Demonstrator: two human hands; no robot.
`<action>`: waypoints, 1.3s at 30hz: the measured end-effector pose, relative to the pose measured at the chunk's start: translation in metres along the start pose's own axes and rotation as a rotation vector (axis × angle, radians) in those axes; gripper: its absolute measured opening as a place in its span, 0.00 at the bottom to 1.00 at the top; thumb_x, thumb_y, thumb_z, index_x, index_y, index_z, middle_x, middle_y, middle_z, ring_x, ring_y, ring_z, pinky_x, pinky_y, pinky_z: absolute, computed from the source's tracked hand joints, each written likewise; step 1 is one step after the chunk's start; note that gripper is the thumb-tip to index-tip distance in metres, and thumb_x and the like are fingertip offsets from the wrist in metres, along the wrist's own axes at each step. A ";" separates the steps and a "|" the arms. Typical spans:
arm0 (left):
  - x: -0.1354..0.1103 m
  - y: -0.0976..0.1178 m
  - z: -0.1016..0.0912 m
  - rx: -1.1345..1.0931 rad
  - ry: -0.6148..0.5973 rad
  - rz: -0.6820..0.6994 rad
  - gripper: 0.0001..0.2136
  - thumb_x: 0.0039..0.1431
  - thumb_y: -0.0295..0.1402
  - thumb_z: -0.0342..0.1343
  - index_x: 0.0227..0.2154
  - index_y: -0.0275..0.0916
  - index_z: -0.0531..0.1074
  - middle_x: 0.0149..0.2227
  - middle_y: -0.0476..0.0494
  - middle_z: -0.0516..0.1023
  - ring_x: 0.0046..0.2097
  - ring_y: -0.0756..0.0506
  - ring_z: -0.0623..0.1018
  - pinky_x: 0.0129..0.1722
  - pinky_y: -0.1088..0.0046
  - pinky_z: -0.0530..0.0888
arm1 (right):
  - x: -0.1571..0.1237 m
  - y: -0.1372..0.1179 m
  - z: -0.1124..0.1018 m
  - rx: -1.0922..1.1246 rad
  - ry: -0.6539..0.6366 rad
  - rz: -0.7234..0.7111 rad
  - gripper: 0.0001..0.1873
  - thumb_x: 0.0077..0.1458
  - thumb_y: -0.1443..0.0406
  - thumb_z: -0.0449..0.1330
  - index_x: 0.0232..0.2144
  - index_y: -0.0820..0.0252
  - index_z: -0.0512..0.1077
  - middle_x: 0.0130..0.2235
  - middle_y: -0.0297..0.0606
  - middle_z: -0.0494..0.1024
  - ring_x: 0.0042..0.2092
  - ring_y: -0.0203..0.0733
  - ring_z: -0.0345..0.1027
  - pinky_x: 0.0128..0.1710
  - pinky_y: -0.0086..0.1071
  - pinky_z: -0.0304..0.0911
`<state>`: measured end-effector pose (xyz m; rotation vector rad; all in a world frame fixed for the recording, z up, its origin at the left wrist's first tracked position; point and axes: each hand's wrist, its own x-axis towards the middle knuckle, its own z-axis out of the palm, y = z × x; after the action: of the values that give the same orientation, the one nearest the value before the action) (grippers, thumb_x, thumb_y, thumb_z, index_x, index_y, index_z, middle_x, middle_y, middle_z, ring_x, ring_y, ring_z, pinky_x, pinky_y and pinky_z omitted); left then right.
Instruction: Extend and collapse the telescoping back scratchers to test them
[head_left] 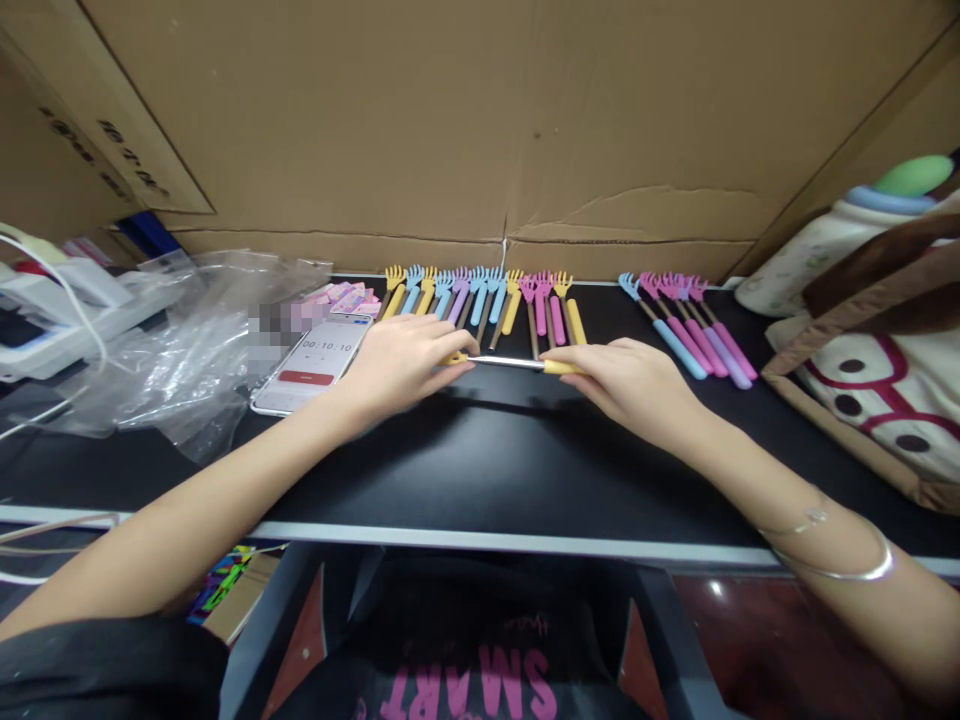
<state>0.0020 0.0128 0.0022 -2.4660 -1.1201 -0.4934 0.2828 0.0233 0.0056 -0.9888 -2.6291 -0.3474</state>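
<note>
Between my hands, a yellow back scratcher (510,362) is held level above the black table, its metal rod showing in the middle. My left hand (416,355) is closed round its yellow claw end, which the fingers mostly cover. At the other end, my right hand (626,380) pinches the yellow handle. Just behind is a row of loose claw heads on rods (533,330) and separate coloured handles (509,312) in yellow, blue, purple and pink. Farther right lie several back scratchers (694,335) with handles on their rods, in blue, pink and purple.
On the left are a phone (311,365) running a timer, crumpled clear plastic bags (202,330), pink packets (345,298) and a white power strip (67,300) with cables. A bottle (817,245) and a fabric bag (885,390) stand right. A cardboard wall (450,120) rises behind.
</note>
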 end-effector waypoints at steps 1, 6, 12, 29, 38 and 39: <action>0.000 -0.002 -0.001 0.008 0.003 0.003 0.13 0.66 0.39 0.44 0.36 0.41 0.72 0.36 0.47 0.78 0.38 0.46 0.76 0.33 0.72 0.65 | 0.000 0.000 -0.001 -0.005 0.001 0.010 0.17 0.64 0.58 0.45 0.46 0.58 0.70 0.42 0.38 0.79 0.38 0.37 0.72 0.37 0.31 0.56; 0.000 0.008 0.000 0.045 0.061 0.000 0.14 0.67 0.38 0.42 0.35 0.39 0.72 0.33 0.47 0.77 0.35 0.48 0.75 0.28 0.73 0.62 | 0.000 -0.004 0.002 -0.008 0.025 0.048 0.16 0.63 0.60 0.46 0.46 0.58 0.69 0.44 0.38 0.78 0.38 0.38 0.72 0.36 0.30 0.56; 0.003 0.029 0.007 0.068 0.076 0.048 0.13 0.66 0.39 0.44 0.34 0.42 0.72 0.28 0.50 0.76 0.31 0.50 0.74 0.25 0.73 0.59 | 0.000 -0.015 0.008 -0.013 -0.035 -0.016 0.17 0.64 0.60 0.44 0.46 0.55 0.69 0.40 0.35 0.79 0.36 0.36 0.72 0.30 0.29 0.54; -0.035 -0.079 -0.053 0.611 0.092 -0.018 0.12 0.66 0.35 0.41 0.27 0.43 0.64 0.26 0.48 0.69 0.33 0.46 0.63 0.27 0.69 0.57 | -0.048 0.082 -0.048 -0.460 -0.074 0.323 0.24 0.64 0.56 0.38 0.41 0.59 0.72 0.39 0.46 0.78 0.36 0.44 0.67 0.31 0.33 0.47; -0.058 -0.105 -0.049 0.486 0.079 -0.069 0.12 0.65 0.37 0.41 0.27 0.45 0.64 0.27 0.48 0.70 0.34 0.45 0.61 0.28 0.68 0.57 | -0.073 0.106 -0.053 -0.580 -0.129 0.375 0.19 0.62 0.58 0.44 0.41 0.60 0.71 0.38 0.49 0.77 0.36 0.43 0.66 0.32 0.32 0.49; -0.061 -0.107 -0.048 0.480 0.068 -0.076 0.12 0.66 0.37 0.41 0.27 0.45 0.64 0.27 0.48 0.70 0.34 0.45 0.61 0.28 0.68 0.57 | -0.077 0.109 -0.054 -0.583 -0.140 0.376 0.18 0.62 0.59 0.44 0.41 0.60 0.71 0.38 0.49 0.77 0.36 0.43 0.66 0.32 0.32 0.50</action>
<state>-0.1260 0.0161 0.0371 -1.9850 -1.1509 -0.2838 0.4215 0.0394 0.0395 -1.7067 -2.4194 -1.0120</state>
